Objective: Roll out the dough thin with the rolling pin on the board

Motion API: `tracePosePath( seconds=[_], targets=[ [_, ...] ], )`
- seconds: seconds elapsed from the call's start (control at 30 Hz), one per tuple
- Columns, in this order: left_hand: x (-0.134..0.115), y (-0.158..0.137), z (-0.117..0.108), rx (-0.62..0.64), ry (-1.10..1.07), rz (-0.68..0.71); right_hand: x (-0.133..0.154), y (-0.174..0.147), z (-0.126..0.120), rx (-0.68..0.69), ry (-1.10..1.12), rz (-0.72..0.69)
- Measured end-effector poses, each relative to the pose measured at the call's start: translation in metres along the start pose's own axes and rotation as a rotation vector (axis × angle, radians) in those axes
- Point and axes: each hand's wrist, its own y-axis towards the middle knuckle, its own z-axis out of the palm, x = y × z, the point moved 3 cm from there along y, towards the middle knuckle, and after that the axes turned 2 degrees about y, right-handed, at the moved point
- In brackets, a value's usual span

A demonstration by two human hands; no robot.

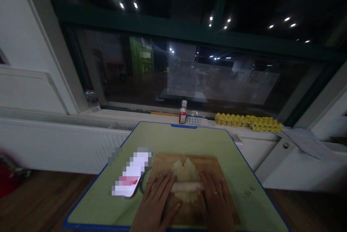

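A flattened sheet of pale dough (185, 171) with a ragged edge lies on a wooden cutting board (187, 217). Across it rests a light-coloured rolling pin (187, 187), its middle showing between my hands. My left hand (159, 199) lies over the pin's left end, fingers stretched forward and thumb out toward the middle. Over the right end is my right hand (214, 199), with a ring on one finger and its fingers extended flat. Both pin ends are hidden beneath the hands.
The board sits on a green table (184, 138) with a blue rim. Left of it lies a phone (132, 177), partly pixelated. Along the windowsill stand a small red-labelled bottle (183, 112), yellow egg cartons (248, 121) and a clear bottle (92, 100); a grey cloth (306, 139) hangs at right.
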Motion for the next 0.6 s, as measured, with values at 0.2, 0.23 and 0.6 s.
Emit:
tracePosePath(
  seconds=[0.2, 0.23, 0.6],
  targets=[
    [-0.006, -0.004, 0.001, -0.031, 0.069, 0.029, -0.001, -0.006, 0.002, 0.0, 0.011, -0.037],
    [-0.007, -0.004, 0.002, -0.034, 0.083, 0.028, -0.001, -0.006, 0.002, -0.004, 0.014, -0.037],
    [-0.003, 0.005, 0.008, -0.016, 0.034, -0.041, 0.003, 0.01, -0.001, -0.019, 0.031, -0.005]
  ],
)
